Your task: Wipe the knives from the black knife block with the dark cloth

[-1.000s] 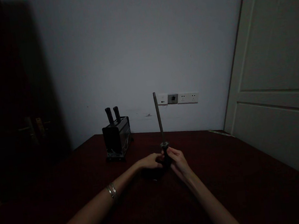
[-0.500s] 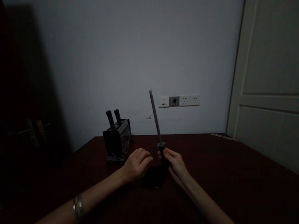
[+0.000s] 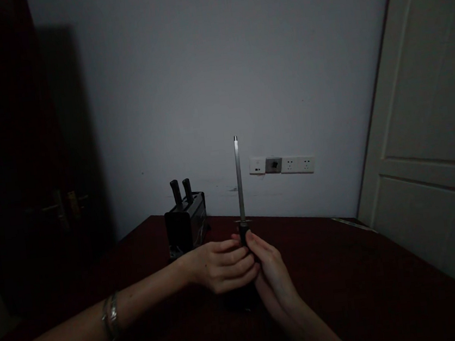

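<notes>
Pinching the dark handle (image 3: 243,234) of the metal rod (image 3: 239,185) between thumb and fingers, your right hand (image 3: 273,266) meets it from the right; your left hand (image 3: 222,267) lies across its lower part from the left, fingers bent and together, though you cannot tell whether they grip or merely rest there. The rod rises from between your hands, long axis nearly upright, tip uppermost, with neither hand clearly nearer. Below them, a dark object (image 3: 242,300) sits on the reddish-brown tabletop (image 3: 345,266), its form lost in the gloom. Farther off, beyond your left hand, stands a black block (image 3: 179,233) with two black handles (image 3: 175,191) sticking up, nearer your left hand than your right. Behind it all is a pale wall (image 3: 200,75) with a row of sockets (image 3: 296,164) right of the rod.
</notes>
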Motion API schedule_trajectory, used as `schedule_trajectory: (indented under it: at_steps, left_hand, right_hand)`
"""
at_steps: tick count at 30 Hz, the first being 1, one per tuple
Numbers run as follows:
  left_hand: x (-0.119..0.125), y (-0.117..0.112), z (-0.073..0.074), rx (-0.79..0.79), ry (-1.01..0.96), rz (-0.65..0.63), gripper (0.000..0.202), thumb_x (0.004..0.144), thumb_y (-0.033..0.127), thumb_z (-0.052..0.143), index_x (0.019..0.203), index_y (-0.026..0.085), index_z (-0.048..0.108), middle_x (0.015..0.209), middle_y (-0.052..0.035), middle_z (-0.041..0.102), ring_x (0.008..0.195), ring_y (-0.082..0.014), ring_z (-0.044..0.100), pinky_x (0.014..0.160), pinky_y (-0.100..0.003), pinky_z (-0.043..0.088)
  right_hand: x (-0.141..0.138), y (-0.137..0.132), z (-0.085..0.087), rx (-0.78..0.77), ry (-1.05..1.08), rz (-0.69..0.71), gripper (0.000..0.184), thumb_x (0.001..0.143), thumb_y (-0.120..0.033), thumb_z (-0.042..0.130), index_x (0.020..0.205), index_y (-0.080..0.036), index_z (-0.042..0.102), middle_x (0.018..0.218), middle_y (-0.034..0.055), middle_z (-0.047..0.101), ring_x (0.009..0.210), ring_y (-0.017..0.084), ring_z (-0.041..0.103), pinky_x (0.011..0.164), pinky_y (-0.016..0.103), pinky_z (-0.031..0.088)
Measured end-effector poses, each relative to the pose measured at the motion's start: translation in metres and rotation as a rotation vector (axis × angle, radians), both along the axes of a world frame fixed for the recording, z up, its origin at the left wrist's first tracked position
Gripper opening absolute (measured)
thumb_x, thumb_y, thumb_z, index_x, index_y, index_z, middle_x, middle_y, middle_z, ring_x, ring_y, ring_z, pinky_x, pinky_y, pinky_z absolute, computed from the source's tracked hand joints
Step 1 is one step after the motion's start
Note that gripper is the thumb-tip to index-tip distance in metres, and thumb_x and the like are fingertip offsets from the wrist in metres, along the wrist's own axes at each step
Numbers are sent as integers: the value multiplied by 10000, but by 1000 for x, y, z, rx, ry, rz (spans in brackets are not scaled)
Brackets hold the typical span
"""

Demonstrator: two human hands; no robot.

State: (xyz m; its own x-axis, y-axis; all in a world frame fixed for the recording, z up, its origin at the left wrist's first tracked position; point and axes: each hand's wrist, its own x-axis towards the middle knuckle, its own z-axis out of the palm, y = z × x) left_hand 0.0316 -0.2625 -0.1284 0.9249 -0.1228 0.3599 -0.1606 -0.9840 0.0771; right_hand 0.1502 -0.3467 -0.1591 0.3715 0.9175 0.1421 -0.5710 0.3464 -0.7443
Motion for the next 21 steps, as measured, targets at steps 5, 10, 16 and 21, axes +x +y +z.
schedule_trajectory:
  at_steps: [5, 10, 16, 21]
  left_hand:
    - [4, -3, 33, 784, -387, -377, 239, 770, 103, 535, 989, 104, 631, 968, -106, 661, 969, -218, 597, 834, -333, 510]
    - [0, -9, 70, 689, -558, -285, 245, 828, 117, 451, 1038, 80, 572, 950, -126, 646, 969, -192, 587, 805, -310, 528]
    - [-1, 1, 135, 312, -864, -17, 317, 749, 138, 598, 1062, 168, 563, 955, -72, 611, 876, -150, 584, 758, -281, 508]
    - [3, 52, 213, 1, -1006, 119, 168, 715, 198, 630, 870, 134, 635, 825, -24, 599, 770, -121, 578, 689, -241, 489]
  right_hand:
    - [2, -4, 21, 34, 35, 90, 258, 638, -356, 716, 761, -131, 701, 683, 59, 672, 611, 137, 585, 586, 243, 464]
    - [11, 3, 26, 116, 49, 148, 245, 700, -351, 672, 814, -136, 692, 773, 53, 683, 665, 129, 584, 645, 232, 449]
    - [15, 21, -9, -120, -5, 203, 341, 696, -392, 658, 821, -77, 684, 753, 110, 697, 682, 160, 617, 680, 254, 439]
    - [12, 38, -60, -268, -12, 236, 359, 630, -419, 703, 747, -80, 687, 656, 96, 692, 601, 136, 609, 604, 220, 429]
